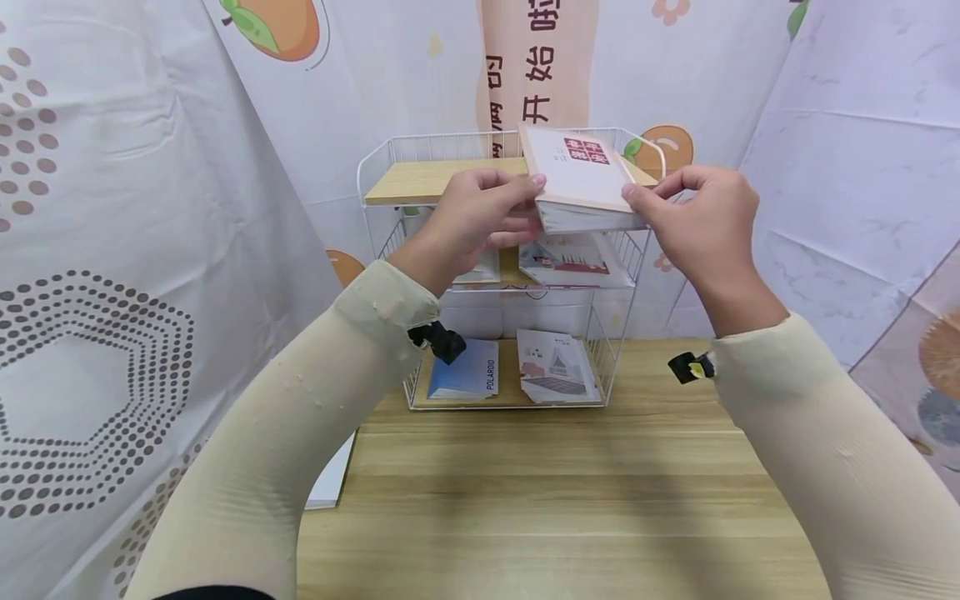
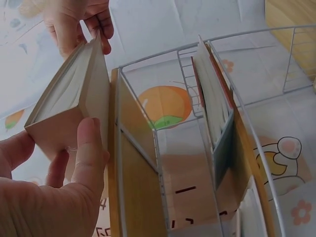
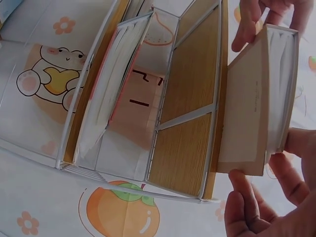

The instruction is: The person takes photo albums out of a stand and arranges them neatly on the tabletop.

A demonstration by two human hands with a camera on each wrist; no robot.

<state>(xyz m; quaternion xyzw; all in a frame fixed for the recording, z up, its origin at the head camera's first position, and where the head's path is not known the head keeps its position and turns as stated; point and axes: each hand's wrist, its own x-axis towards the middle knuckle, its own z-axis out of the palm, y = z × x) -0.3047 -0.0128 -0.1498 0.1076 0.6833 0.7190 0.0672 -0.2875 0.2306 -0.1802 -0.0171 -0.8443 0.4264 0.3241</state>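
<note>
A thick book with a pale cover and red square lettering is held tilted at the right of the rack's top wooden shelf. My left hand grips its left side, thumb on the cover. The right hand pinches the near right corner, thumb on top. In the left wrist view, the left hand has fingers on both sides of the spine. The right wrist view shows the book's underside close to the shelf board, with the right hand at one end and the left hand at the other.
The white wire rack stands against a printed curtain. Its middle shelf bears a book with a red-and-grey picture; the bottom one bears a blue book and a white illustrated book. Another white book lies on the wooden table.
</note>
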